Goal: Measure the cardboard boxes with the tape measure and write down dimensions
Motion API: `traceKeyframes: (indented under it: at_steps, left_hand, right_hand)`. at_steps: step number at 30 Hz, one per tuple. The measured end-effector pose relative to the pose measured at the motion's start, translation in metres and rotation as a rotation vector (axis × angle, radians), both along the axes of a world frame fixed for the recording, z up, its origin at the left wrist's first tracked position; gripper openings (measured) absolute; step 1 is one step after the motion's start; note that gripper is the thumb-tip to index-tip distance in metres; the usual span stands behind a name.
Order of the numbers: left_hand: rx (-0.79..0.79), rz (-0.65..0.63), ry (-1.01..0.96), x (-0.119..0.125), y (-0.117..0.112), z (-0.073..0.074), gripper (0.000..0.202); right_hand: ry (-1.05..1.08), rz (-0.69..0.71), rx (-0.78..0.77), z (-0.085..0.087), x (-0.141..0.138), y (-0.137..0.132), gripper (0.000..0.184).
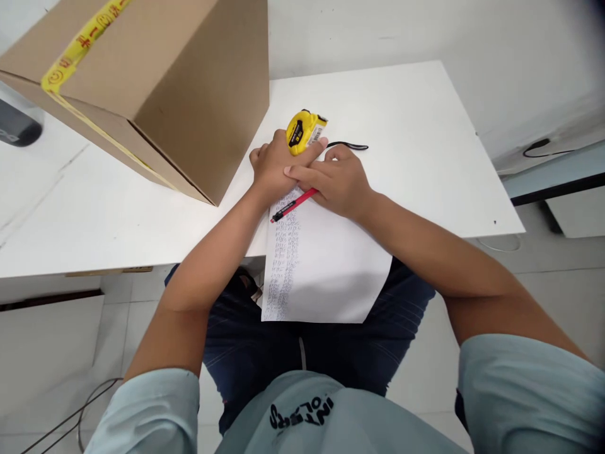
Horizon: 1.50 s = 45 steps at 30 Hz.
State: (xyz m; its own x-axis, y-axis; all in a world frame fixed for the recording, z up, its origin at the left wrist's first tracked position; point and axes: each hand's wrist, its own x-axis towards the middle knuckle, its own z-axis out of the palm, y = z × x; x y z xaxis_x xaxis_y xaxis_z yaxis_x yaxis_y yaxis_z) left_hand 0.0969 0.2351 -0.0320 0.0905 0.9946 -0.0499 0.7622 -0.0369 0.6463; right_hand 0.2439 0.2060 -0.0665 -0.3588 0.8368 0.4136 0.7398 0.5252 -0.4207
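My left hand [275,165] is closed around the lower part of a yellow tape measure [297,133], its thumb reaching along the near side. No blade shows out of the case. The black wrist strap [352,145] lies on the table to the right. My right hand [344,181] overlaps the left, its thumb resting against it. A red pen [297,203] sticks out from under the right hand, pointing down and left over a white sheet of paper [335,271]. Handwritten columns fill the sheet's left side. Its lower part hangs off the table edge above my lap.
A large cardboard box [203,94] with yellow printed tape [85,44] stands close on the left. The white table [416,126] meets a wall behind. A dark rounded object [19,123] sits at the far left. Cables [80,413] lie on the floor at lower left.
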Motion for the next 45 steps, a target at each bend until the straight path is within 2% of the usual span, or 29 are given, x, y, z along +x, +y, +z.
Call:
traceKeyframes:
  at_steps: [8,15,21,28,31,35,38,42,45]
  left_hand:
    - [-0.007,0.048,-0.091,0.002,-0.007,0.001,0.053]
    - [-0.008,0.004,-0.056,0.004,-0.006,0.001,0.056]
    - [-0.059,0.044,-0.097,0.005,-0.010,0.008,0.056]
    - [-0.068,0.060,-0.147,0.004,-0.012,0.009,0.052]
    - [-0.063,0.042,-0.131,0.004,-0.010,0.006,0.054]
    - [0.017,0.000,-0.021,0.004,-0.002,-0.008,0.060]
    - [0.016,0.016,-0.044,0.004,0.003,-0.014,0.064]
    - [-0.047,0.071,-0.136,0.004,0.000,-0.008,0.060]
    - [-0.026,0.101,-0.205,0.003,-0.003,-0.004,0.055]
  right_hand:
    - [0.022,0.039,-0.046,-0.005,0.002,0.001,0.025]
    - [0.010,0.047,-0.016,-0.007,0.004,0.000,0.026]
    - [0.034,0.032,0.006,-0.006,0.006,0.000,0.034]
    - [0.060,-0.016,-0.004,-0.009,0.009,0.001,0.048]
    - [0.094,-0.031,-0.019,-0.014,0.010,0.003,0.045]
    - [0.089,-0.019,-0.004,-0.015,0.011,0.004,0.039]
    - [0.101,-0.018,0.002,-0.015,0.011,0.005,0.039]
    - [0.046,0.004,0.008,-0.016,0.012,0.005,0.036]
    - [-0.018,0.034,0.051,-0.015,0.012,0.005,0.040]
